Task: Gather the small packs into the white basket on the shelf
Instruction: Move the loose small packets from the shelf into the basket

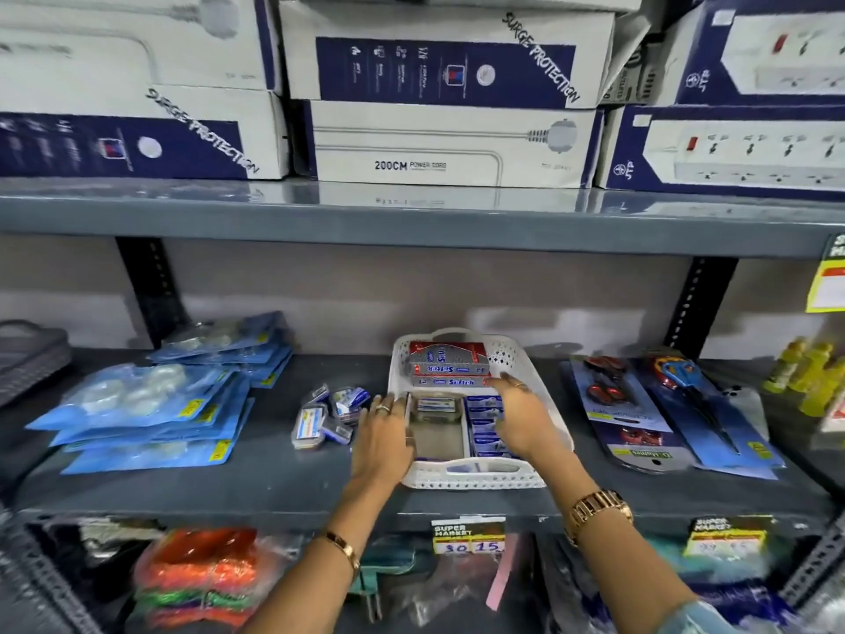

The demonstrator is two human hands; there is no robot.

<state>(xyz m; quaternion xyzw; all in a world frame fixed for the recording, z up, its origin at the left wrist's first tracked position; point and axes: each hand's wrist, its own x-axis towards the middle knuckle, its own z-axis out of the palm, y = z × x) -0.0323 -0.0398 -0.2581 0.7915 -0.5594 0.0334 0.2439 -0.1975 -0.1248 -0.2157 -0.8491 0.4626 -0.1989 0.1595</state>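
- Flat blue blister packs (151, 404) lie stacked at the left of the grey shelf (283, 478), well apart from the work and no obstacle.
- A loose cluster of small packs (327, 416) sits just left of the white basket (475, 480); they look light, stiff and slick in clear wrap, best pinched across the short sides, one or two at a time.
- The left hand (382, 443) rests flat on the basket's left wall, fingers spread and holding nothing, beside the loose packs.
- The right hand (519, 416) lies inside the basket, fingers extended over the blue packs (487, 427), near red-and-grey boxes (448, 366); whether it grips anything cannot be told.
- Carded scissors (608, 395) lie right of the basket, clear of the reach.
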